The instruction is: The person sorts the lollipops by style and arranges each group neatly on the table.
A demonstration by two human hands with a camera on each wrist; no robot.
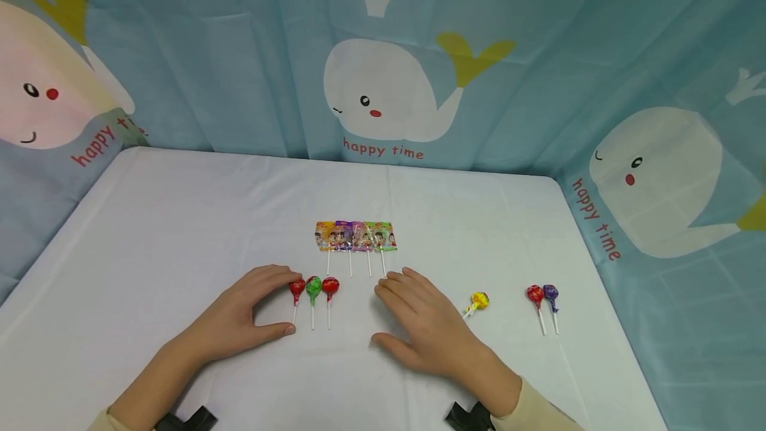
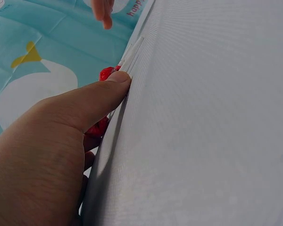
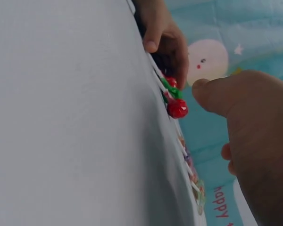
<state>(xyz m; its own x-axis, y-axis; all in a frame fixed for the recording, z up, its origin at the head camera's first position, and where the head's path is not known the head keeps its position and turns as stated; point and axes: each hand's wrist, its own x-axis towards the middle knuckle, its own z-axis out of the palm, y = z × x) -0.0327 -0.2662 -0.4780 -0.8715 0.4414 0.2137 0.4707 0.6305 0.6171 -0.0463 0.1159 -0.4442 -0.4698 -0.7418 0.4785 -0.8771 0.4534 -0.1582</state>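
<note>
Three round lollipops stand in a row on the white table in the head view: a red lollipop (image 1: 296, 288) at left, a green lollipop (image 1: 314, 287), and another red lollipop (image 1: 330, 286). My left hand (image 1: 254, 314) touches the leftmost red one, fingertips at its candy and thumb by its stick. In the left wrist view, that thumb (image 2: 101, 96) lies against the sticks. To the right of the row, my right hand (image 1: 427, 331) hovers low with fingers extended, holding nothing. Its fingertips are near the stick ends of flat wrapped lollipops (image 1: 362, 237), several side by side.
A yellow lollipop (image 1: 480, 300) lies tilted beyond my right hand. Farther right, a red lollipop (image 1: 535, 294) and a purple lollipop (image 1: 551, 294) lie side by side. A blue whale-print curtain (image 1: 263, 85) surrounds the white table (image 1: 197, 218) at its back and sides.
</note>
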